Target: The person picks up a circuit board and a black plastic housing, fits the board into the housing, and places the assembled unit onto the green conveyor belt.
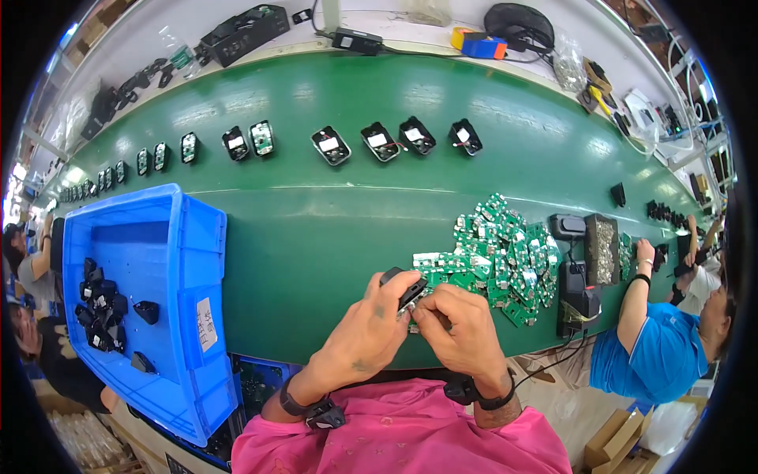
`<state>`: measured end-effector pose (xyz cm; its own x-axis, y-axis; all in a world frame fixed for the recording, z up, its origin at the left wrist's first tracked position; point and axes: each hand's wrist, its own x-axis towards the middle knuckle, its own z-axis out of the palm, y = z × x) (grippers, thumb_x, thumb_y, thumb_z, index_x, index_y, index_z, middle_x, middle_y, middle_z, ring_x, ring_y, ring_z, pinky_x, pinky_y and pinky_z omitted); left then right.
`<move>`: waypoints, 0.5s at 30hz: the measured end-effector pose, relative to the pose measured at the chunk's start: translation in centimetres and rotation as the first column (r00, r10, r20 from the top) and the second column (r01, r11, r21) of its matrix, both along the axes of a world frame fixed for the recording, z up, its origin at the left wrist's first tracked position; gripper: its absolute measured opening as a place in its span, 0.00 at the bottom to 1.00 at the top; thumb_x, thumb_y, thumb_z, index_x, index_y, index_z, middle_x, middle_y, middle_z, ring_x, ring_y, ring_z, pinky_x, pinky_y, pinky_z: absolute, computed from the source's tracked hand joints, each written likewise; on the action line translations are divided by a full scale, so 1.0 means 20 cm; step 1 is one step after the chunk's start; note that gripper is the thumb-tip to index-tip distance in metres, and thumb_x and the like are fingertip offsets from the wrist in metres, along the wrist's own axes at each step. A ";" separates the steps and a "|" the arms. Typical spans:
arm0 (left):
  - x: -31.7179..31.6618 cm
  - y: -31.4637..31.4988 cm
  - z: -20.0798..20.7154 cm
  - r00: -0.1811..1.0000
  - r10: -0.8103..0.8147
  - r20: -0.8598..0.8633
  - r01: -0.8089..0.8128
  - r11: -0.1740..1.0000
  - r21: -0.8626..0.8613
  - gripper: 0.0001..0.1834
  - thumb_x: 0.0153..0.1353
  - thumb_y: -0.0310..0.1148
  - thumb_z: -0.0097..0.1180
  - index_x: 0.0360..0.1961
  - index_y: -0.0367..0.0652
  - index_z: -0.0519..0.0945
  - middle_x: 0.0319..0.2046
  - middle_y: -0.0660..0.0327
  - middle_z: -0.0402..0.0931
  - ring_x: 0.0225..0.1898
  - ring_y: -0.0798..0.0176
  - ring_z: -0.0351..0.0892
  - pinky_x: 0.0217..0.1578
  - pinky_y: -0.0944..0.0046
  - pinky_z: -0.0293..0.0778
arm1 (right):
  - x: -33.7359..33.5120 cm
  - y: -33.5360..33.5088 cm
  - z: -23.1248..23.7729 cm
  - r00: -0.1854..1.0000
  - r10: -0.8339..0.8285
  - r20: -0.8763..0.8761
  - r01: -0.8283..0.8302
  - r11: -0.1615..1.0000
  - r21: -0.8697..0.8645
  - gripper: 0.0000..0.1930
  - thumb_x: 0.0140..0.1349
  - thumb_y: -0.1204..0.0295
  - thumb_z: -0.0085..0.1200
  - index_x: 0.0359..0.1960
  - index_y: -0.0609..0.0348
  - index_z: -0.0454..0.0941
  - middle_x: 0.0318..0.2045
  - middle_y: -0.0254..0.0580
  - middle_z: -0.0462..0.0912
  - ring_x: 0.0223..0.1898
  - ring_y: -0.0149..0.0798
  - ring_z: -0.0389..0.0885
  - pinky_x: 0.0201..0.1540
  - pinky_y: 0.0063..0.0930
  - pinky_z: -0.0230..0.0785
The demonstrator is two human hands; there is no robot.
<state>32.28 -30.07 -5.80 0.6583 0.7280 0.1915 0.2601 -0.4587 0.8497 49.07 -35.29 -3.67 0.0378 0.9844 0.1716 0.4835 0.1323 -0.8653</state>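
My left hand (365,325) is closed around a small black plastic housing (411,293), tilted in front of my chest above the near edge of the green table. My right hand (464,330) is pinched close against the housing's right side. Whatever its fingertips hold is hidden. Just beyond both hands spreads a heap of green circuit boards (505,253), the nearest ones partly covered by my fingers.
On my left stands a blue bin (178,292) with black housings (101,308). A row of housings (330,145) lines the far part of the green table (316,213). To the right are a tray of small metal parts (602,249), a black device (579,300) and a co-worker (651,347).
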 end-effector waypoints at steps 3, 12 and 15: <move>0.00 -0.04 -0.07 0.986 0.092 -0.142 -0.097 0.995 -0.028 0.27 0.65 0.26 0.49 0.64 0.41 0.58 0.49 0.35 0.67 0.35 0.27 0.76 0.32 0.39 0.76 | -0.06 0.00 -0.06 0.994 -0.055 0.093 0.054 0.998 0.017 0.02 0.55 0.80 0.57 0.27 0.65 0.77 0.21 0.43 0.75 0.20 0.40 0.73 0.24 0.32 0.64; 0.03 -0.02 -0.19 0.903 0.170 0.395 -0.039 0.947 -0.318 0.33 0.61 0.25 0.54 0.67 0.41 0.57 0.46 0.48 0.75 0.42 0.54 0.77 0.45 0.58 0.72 | -0.03 -0.02 -0.20 0.901 -0.336 -0.274 0.292 0.937 -0.191 0.04 0.67 0.77 0.54 0.40 0.66 0.76 0.22 0.30 0.75 0.21 0.21 0.70 0.22 0.16 0.60; -0.05 0.01 -0.11 0.934 0.118 0.338 -0.001 0.945 -0.326 0.32 0.57 0.24 0.56 0.64 0.43 0.64 0.45 0.51 0.77 0.40 0.57 0.78 0.42 0.58 0.72 | 0.00 -0.01 -0.21 0.902 -0.253 -0.349 0.156 0.947 -0.281 0.05 0.69 0.75 0.52 0.40 0.64 0.75 0.22 0.29 0.74 0.20 0.19 0.68 0.21 0.13 0.58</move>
<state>31.32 -29.91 -8.01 0.5449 0.8241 0.1548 -0.0610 -0.1452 0.9875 49.01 -35.54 -7.80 0.2567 0.9568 -0.1367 0.1097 -0.1693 -0.9794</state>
